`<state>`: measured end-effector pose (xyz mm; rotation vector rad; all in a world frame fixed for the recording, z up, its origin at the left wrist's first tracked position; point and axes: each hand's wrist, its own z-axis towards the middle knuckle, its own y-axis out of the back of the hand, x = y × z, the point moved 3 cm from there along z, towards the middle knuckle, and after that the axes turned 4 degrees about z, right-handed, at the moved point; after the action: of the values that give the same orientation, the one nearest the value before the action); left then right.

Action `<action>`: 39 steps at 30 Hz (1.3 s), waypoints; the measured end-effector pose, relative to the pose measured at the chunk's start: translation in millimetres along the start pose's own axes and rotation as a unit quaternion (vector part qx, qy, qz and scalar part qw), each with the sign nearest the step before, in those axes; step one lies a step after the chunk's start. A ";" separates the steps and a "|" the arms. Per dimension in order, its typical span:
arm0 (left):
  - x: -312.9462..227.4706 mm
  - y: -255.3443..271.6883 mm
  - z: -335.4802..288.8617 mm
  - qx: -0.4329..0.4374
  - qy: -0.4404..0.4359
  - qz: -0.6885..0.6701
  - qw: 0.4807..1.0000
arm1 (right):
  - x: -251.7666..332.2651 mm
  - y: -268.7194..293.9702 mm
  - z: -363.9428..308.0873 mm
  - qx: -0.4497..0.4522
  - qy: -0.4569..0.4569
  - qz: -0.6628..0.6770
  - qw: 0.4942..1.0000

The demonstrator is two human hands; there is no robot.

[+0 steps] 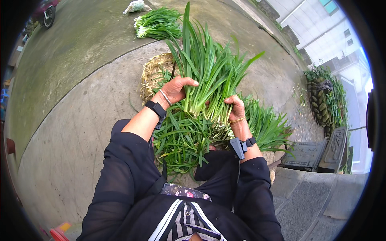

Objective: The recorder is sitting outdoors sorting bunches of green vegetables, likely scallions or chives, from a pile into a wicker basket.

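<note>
A bunch of garlic chives (209, 68), long flat green leaves with pale stem ends, is held upright between my hands. My left hand (177, 89) grips its left side, the thumb stretched along the leaves and the other fingers partly hidden. On the right, my right hand (236, 107) closes round the lower stems near the pale ends, thumb in front. Below the bunch lies a heap of loose green leaves (177, 140) by my legs. More garlic chives (263, 124) lie in a pile beyond my right wrist.
A woven straw basket (150, 74) stands behind my left hand. Farther off on the concrete lie another stack of chives (159, 24) and a pale plastic bag (136, 7). To the right are a carved stone slab (333, 150) and a leafy plant (335, 96). A wheel (49, 17) shows far left.
</note>
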<state>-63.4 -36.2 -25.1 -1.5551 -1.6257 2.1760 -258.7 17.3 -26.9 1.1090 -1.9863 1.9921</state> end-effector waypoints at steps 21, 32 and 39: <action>19.3 7.3 14.3 -0.111 -0.023 0.079 0.990 | -25.1 22.7 16.8 -0.147 0.038 0.018 0.988; 27.7 -9.3 13.9 -0.044 0.017 0.105 0.993 | -17.7 6.2 14.3 -0.101 0.069 -0.057 0.991; 21.4 -15.4 3.7 -0.041 0.042 0.004 0.998 | -24.7 -10.8 26.1 -0.079 0.075 -0.176 0.978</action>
<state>-84.6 -20.6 -28.6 -1.6530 -1.7057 2.0415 -224.3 5.1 -35.2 1.1421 -1.6984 1.6567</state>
